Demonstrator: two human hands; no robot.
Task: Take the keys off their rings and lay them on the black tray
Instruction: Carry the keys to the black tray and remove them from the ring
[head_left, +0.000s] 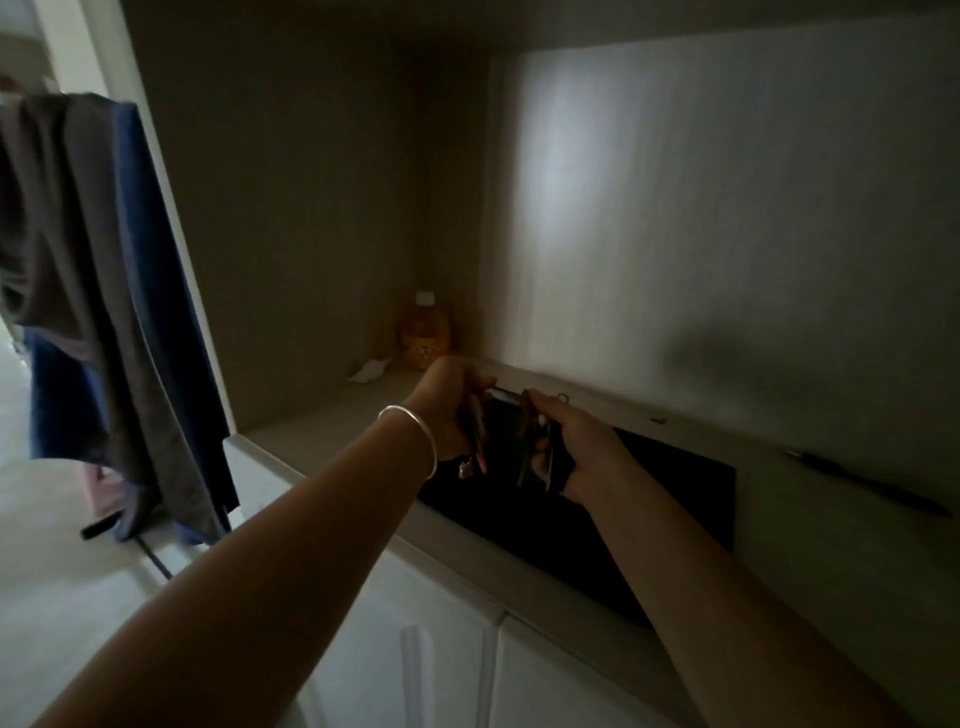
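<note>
The black tray (670, 499) lies flat on a beige counter in a dim alcove. Both my hands hover over its far left end. My left hand (447, 410), with a silver bangle on the wrist, is closed around a bunch of keys (475, 441), and a small charm dangles below the fist. My right hand (576, 441) grips a dark key fob with keys (535, 447) that hang downward. The two bunches are close together, almost touching. In the poor light I cannot make out single keys or rings. A small metal ring (563, 399) rests on the counter behind my right hand.
An orange bottle (423, 332) stands in the alcove's back corner beside a scrap of white paper (369, 371). A dark pen (867, 483) lies on the counter to the right. White cabinet doors (447, 660) are below. Clothes (104, 291) hang at the left.
</note>
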